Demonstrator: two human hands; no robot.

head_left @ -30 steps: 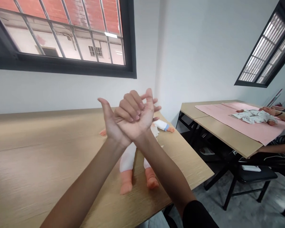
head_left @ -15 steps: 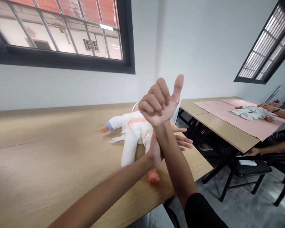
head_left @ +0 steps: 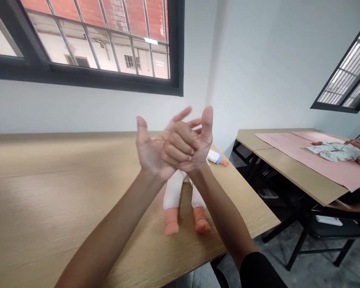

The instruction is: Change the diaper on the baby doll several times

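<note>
My left hand (head_left: 153,152) is raised with its palm up and fingers spread, slightly blurred. My right hand (head_left: 184,146) is curled into a fist against it, thumb pointing up, with nothing seen inside. Both hands are above a doll (head_left: 173,192) in white clothes, lying on the wooden table (head_left: 63,200). The doll's reddish feet point towards me, and one blue-cuffed arm shows at the right. Its head and most of its torso are hidden behind my hands.
At the right, a second table (head_left: 288,168) bears a pink cloth (head_left: 291,148) and another doll in patterned clothes (head_left: 336,151). A person's arm (head_left: 355,206) shows below it, near a black chair (head_left: 336,232). A barred window is above.
My left hand has moved from around my right wrist up to my right fist. My right fist has shifted lower and left. Both doll legs now show, and the view has turned slightly left.
</note>
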